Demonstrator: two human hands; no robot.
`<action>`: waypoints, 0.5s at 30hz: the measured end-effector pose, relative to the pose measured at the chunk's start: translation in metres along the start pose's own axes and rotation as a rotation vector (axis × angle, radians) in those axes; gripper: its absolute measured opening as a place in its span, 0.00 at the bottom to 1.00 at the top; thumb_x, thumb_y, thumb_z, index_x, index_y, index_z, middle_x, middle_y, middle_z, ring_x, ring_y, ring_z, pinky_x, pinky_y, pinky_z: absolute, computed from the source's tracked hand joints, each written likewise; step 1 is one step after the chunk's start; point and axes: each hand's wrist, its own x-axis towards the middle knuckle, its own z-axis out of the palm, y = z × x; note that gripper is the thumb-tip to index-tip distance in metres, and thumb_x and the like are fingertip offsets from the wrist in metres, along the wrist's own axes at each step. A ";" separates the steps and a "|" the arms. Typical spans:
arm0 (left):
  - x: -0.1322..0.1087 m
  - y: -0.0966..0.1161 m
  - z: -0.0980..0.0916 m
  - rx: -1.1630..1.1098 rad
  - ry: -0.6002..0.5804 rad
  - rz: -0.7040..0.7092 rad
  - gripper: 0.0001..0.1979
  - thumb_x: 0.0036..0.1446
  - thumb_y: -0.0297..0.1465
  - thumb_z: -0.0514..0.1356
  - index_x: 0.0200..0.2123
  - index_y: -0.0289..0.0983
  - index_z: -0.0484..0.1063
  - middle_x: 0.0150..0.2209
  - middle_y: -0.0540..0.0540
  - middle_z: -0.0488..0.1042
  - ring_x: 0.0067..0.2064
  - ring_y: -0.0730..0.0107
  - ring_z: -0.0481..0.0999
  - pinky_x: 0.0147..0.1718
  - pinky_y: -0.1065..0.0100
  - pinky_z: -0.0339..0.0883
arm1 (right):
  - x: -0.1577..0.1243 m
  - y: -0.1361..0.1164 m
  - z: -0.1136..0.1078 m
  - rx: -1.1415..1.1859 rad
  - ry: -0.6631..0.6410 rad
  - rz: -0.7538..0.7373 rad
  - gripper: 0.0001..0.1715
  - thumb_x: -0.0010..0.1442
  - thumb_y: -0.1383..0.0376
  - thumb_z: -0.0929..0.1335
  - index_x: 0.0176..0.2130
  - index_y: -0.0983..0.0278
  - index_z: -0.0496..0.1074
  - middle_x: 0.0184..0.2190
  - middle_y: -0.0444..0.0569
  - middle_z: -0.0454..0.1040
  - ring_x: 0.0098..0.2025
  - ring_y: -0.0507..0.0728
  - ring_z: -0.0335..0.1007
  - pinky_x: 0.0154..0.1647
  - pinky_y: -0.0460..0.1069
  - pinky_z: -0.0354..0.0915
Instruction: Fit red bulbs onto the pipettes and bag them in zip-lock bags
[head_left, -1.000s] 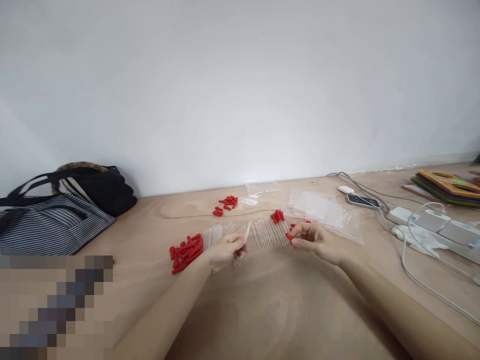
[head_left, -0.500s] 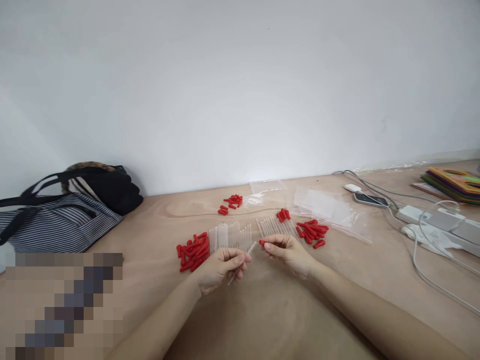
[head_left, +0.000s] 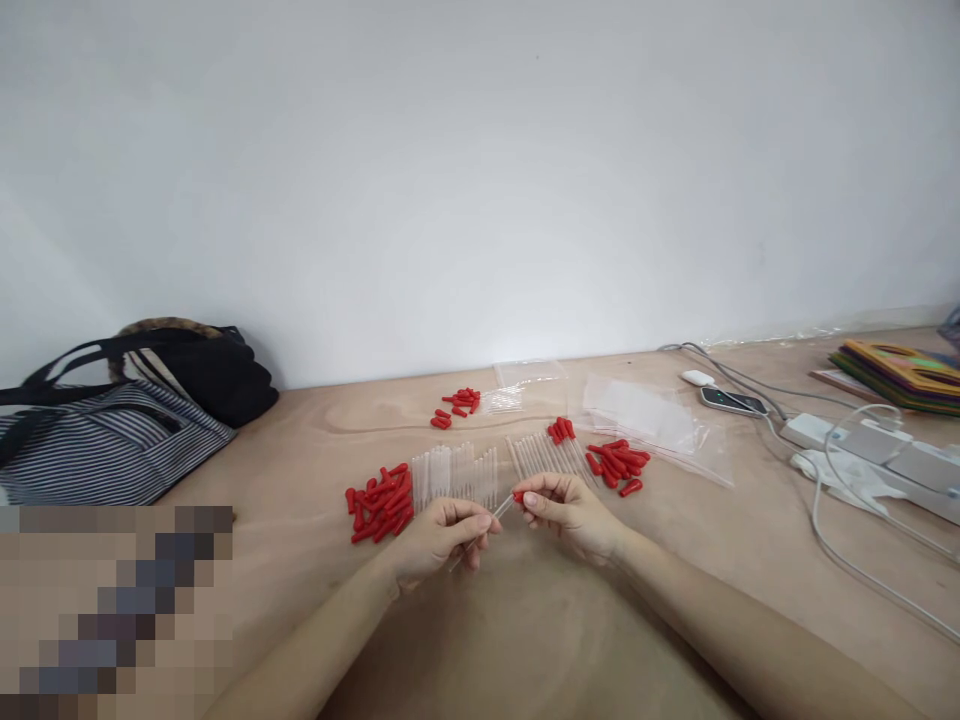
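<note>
Between thumb and fingers, my left hand (head_left: 450,538) pinches a clear glass dropper tube (head_left: 504,506), which slants up to the right. My right hand (head_left: 570,515) is closed on a red rubber dropper bulb (head_left: 518,496) that meets the tube's upper end; how far it sits over the end is hidden by the fingers. Behind my left hand lies a row of clear tubes (head_left: 450,475), with a heap of red bulbs (head_left: 382,505) on its left. Beyond my right hand are more tubes (head_left: 544,455), a few with red bulbs (head_left: 560,430) at their far ends, and another bulb heap (head_left: 619,460).
Farther back lie a small group of red bulbs (head_left: 461,402) and clear plastic bags (head_left: 652,415). A striped bag (head_left: 112,440) stands at left. To the right are a phone-like device (head_left: 733,401), a power strip (head_left: 862,445), cables and stacked coloured frames (head_left: 900,370).
My right hand has brought the red bulb left and down onto the tube's end; before, a gap separated them. The view has shifted slightly.
</note>
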 end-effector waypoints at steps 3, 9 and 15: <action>-0.001 0.002 -0.001 0.108 -0.014 0.053 0.17 0.44 0.42 0.59 0.26 0.32 0.71 0.19 0.53 0.66 0.18 0.79 0.65 0.19 0.75 0.56 | 0.000 0.002 0.000 0.033 0.000 -0.021 0.11 0.41 0.63 0.73 0.29 0.65 0.75 0.23 0.44 0.73 0.24 0.48 0.66 0.27 0.45 0.63; -0.002 0.003 0.000 0.307 0.025 0.147 0.15 0.49 0.39 0.54 0.28 0.32 0.71 0.20 0.53 0.63 0.20 0.78 0.65 0.20 0.75 0.58 | 0.000 0.003 0.000 0.071 0.002 -0.020 0.10 0.39 0.65 0.74 0.27 0.66 0.75 0.21 0.44 0.74 0.25 0.49 0.69 0.28 0.46 0.65; -0.005 0.006 0.003 0.462 0.054 0.184 0.14 0.51 0.37 0.51 0.27 0.33 0.71 0.18 0.54 0.61 0.20 0.78 0.62 0.19 0.76 0.55 | -0.001 0.002 -0.002 -0.064 0.010 -0.045 0.11 0.40 0.64 0.73 0.27 0.65 0.75 0.21 0.45 0.75 0.22 0.50 0.69 0.27 0.47 0.66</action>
